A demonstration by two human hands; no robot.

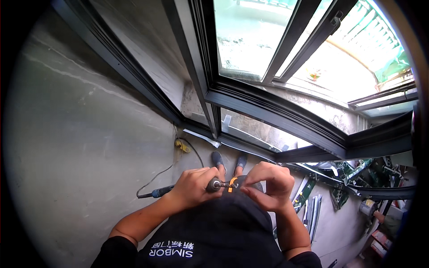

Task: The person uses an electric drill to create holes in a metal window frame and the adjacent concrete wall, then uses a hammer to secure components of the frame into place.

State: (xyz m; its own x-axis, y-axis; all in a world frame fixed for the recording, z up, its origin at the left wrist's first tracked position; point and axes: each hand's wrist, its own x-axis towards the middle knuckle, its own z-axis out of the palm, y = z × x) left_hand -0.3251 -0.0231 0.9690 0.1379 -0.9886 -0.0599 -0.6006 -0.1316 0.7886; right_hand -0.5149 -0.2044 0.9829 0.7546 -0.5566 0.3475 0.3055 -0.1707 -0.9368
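My left hand (pixel 192 185) is wrapped round a corded power drill, whose dark chuck (pixel 215 184) sticks out past the fingers. A twisted drill bit (pixel 229 184) points from the chuck to the right. The drill's blue rear end (pixel 161 191) shows beyond my left wrist. Close to the bit's tip is my right hand (pixel 269 185), its fingers curled toward the thumb. Whatever lies between those fingertips is too small to make out. Both hands are held in front of my dark shirt (pixel 210 228), above my shoes.
A dark window frame (pixel 277 111) with glass panes runs in front of me. The drill's cable (pixel 156 176) trails toward a yellow object (pixel 182 145) on the floor. Metal strips (pixel 313 214) and green-wrapped scraps (pixel 353 172) lie at right, near another person's hand (pixel 379 217).
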